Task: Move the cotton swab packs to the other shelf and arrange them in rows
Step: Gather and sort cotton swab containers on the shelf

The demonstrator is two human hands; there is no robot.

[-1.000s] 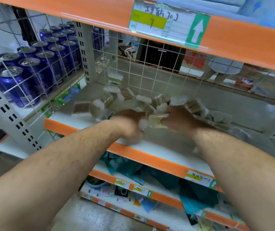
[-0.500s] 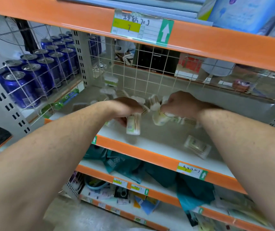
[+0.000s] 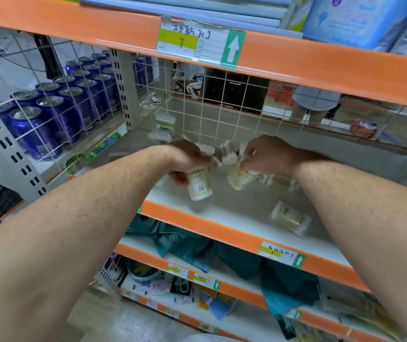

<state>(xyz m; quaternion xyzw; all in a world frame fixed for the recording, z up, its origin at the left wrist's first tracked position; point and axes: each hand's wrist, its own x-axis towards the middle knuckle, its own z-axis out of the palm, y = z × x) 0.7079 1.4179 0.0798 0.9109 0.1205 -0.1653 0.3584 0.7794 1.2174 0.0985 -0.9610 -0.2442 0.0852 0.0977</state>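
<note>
Left hand (image 3: 187, 160) is extended over the orange front rim of the shelf (image 3: 222, 232), fingers curled round a cotton swab pack (image 3: 199, 185). The pack is near upright, with its barcode facing the camera. Right hand (image 3: 267, 154) is level with the left and apart from it, fingers curled down on a second pack (image 3: 239, 179), which is tilted. More packs appear bunched under this hand, too blurred to count.

A loose pack (image 3: 291, 218) lies on its side on the white board below the right forearm, near the front rim and touched by neither hand. Between the two hands is a small cluster of packs (image 3: 228, 153); whether they are held cannot be determined. Farther back, rear packs (image 3: 164, 120) sit close to the wire mesh panel (image 3: 222, 112). Beyond the left-hand mesh, blue cans (image 3: 49, 114) stand in rows on the neighbouring shelf. Overhead, a price label (image 3: 198, 43) is fixed to the upper orange beam.
</note>
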